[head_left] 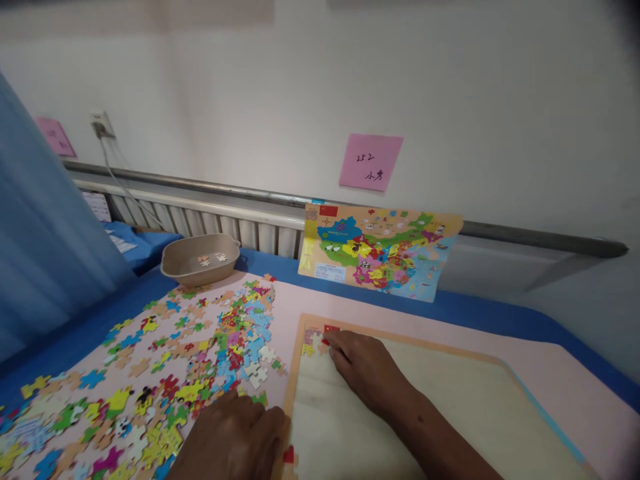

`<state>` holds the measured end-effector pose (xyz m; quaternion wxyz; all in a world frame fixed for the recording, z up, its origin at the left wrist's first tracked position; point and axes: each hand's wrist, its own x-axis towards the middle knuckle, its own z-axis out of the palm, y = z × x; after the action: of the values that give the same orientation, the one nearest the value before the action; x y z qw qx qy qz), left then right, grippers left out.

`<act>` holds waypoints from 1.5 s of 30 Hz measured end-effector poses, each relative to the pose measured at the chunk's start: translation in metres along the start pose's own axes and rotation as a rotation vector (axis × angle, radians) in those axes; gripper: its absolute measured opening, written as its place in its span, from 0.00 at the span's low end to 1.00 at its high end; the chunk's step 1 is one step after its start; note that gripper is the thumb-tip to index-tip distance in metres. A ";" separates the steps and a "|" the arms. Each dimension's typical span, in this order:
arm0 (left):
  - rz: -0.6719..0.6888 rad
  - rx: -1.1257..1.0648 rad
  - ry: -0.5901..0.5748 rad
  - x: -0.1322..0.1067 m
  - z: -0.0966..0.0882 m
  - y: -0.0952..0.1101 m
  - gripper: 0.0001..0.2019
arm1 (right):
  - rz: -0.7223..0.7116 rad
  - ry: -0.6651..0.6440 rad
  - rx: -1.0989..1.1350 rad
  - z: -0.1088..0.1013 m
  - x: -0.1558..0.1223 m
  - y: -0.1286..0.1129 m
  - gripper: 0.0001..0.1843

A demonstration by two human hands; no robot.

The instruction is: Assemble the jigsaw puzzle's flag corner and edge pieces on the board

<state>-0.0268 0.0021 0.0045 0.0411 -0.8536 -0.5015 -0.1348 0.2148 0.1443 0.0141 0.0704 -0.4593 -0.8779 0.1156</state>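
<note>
A puzzle board [380,400] with a peach border lies on the pink tabletop. In its top left corner sit a few joined puzzle pieces [314,333], some with red flag print and small text. My right hand [363,367] is over that corner, index finger and thumb together at a puzzle piece [325,348], mostly hidden by the fingertips. My left hand [233,437] rests with curled fingers against the board's left edge; whatever its fingers hold, if anything, is hidden. Loose puzzle pieces [187,393] in many colours spread to the left of it.
A beige plastic basin [200,260] with a few pieces inside stands at the back left. Behind the board, a printed map picture [380,253] leans against the wall rail. A blue curtain [50,233] hangs at the left. A pink note [371,162] is on the wall.
</note>
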 end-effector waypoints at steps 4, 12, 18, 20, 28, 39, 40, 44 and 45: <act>-0.003 0.011 0.043 0.000 0.002 0.001 0.09 | -0.009 -0.018 -0.005 0.000 0.001 -0.002 0.15; -0.015 -0.020 0.057 0.000 -0.001 0.001 0.08 | 0.029 -0.018 -0.018 -0.002 0.000 -0.002 0.07; -0.018 0.000 0.048 -0.001 -0.003 -0.001 0.09 | -0.020 -0.044 0.002 -0.004 -0.003 -0.005 0.09; -0.021 0.010 0.046 -0.002 -0.004 -0.002 0.08 | -0.038 -0.043 0.018 -0.005 -0.005 -0.005 0.10; -0.033 0.018 0.066 0.000 -0.003 -0.006 0.11 | -0.054 0.019 0.085 -0.008 -0.014 0.000 0.09; -0.018 0.039 0.096 -0.004 -0.009 -0.006 0.12 | -0.071 0.031 0.115 -0.006 -0.015 -0.002 0.03; -0.007 0.042 0.107 -0.004 -0.009 -0.006 0.11 | -0.085 0.039 0.123 -0.005 -0.014 -0.002 0.05; 0.029 0.057 0.135 -0.001 -0.007 -0.007 0.11 | -0.111 0.091 0.184 -0.007 -0.015 0.004 0.09; 0.037 0.062 0.140 -0.001 -0.007 -0.007 0.11 | -0.100 0.101 0.208 -0.008 -0.015 0.006 0.09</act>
<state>-0.0346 0.0032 0.0100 0.1049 -0.8496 -0.4854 -0.1777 0.2297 0.1360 0.0197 0.1674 -0.4105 -0.8783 0.1792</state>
